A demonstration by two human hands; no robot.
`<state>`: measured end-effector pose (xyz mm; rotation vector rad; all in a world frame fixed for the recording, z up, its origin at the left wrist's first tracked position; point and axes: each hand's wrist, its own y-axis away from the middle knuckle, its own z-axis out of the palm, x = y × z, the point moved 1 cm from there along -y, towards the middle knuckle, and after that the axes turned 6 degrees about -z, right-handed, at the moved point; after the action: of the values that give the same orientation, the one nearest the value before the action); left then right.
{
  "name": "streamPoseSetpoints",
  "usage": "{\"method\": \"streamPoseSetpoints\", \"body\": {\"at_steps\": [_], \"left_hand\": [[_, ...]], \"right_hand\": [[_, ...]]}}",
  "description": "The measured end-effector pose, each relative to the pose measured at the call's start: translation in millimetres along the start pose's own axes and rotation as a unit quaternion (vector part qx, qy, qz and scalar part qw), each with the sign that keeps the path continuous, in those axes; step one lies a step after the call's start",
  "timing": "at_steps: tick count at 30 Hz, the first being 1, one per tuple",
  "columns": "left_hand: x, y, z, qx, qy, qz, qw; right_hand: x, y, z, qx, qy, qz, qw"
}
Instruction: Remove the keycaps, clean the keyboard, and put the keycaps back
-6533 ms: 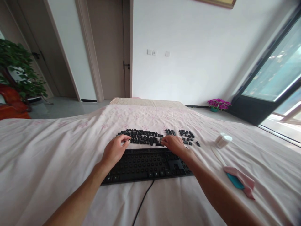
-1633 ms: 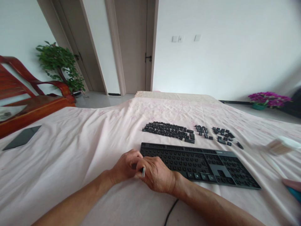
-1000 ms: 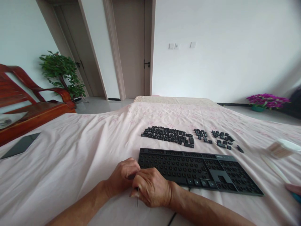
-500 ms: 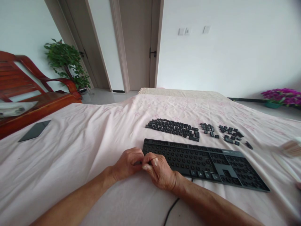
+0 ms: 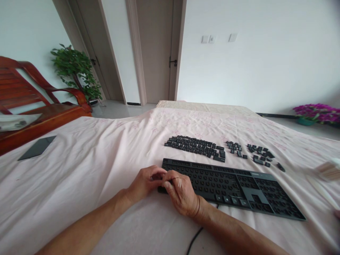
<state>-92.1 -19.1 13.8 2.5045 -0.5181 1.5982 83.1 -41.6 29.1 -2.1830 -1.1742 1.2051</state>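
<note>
A black keyboard (image 5: 225, 184), most of its keycaps off, lies at a slant on the pink cloth; a few caps remain along its near edge. At its left end my left hand (image 5: 145, 182) is closed, thumb and index finger curled towards the other hand. My right hand (image 5: 182, 191), with a ring on one finger, rests over the keyboard's left part, its fingers pinched and meeting the left fingertips. Whatever lies between the fingertips is too small and hidden to name. Beyond the keyboard, loose black keycaps (image 5: 196, 146) lie in rows, with smaller groups (image 5: 259, 152) farther right.
A black cable (image 5: 195, 239) runs towards me under my right forearm. At the right edge is a blurred brush (image 5: 329, 170) with pale bristles, near part of another person's hand (image 5: 336, 213). A dark flat slab (image 5: 37, 148) lies left, by a wooden bench (image 5: 47, 109).
My left thumb and index finger have parted slightly, and both hands have shifted a little to the right. The camera view has tilted slightly.
</note>
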Motion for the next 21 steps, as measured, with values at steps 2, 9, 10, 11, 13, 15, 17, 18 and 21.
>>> {"method": "streamPoseSetpoints", "body": {"at_steps": [2,9,10,11,13,15,17,18,21], "left_hand": [[-5,-2,1.7,0.027,0.033,-0.038,0.998],[-20,-19,-14.6,0.131,0.103,-0.096,0.981],[-19,-24,-19.7,0.145,0.115,-0.104,0.977],[-18,-31,-24.7,0.159,0.125,-0.108,0.973],[-14,-47,-32.9,0.181,0.132,-0.1,0.969],[-11,-66,-36.8,0.192,0.115,-0.071,0.972],[-12,-88,-35.4,0.188,0.081,-0.044,0.978],[-14,-98,-33.1,0.187,0.077,-0.039,0.979],[-27,-123,-22.8,0.185,0.066,-0.036,0.98]], "right_hand": [[-2,0,2,-0.017,0.064,-0.046,0.997],[3,-8,-14,0.004,0.104,0.049,0.993],[6,-9,-19,0.019,0.085,0.083,0.993],[10,-10,-25,0.034,0.067,0.117,0.99],[19,-10,-35,0.054,0.04,0.172,0.983],[26,-7,-43,0.061,0.021,0.194,0.979],[30,-2,-47,0.064,-0.001,0.191,0.98],[31,1,-48,0.068,-0.015,0.187,0.98],[32,8,-49,0.09,-0.054,0.191,0.976]]}}
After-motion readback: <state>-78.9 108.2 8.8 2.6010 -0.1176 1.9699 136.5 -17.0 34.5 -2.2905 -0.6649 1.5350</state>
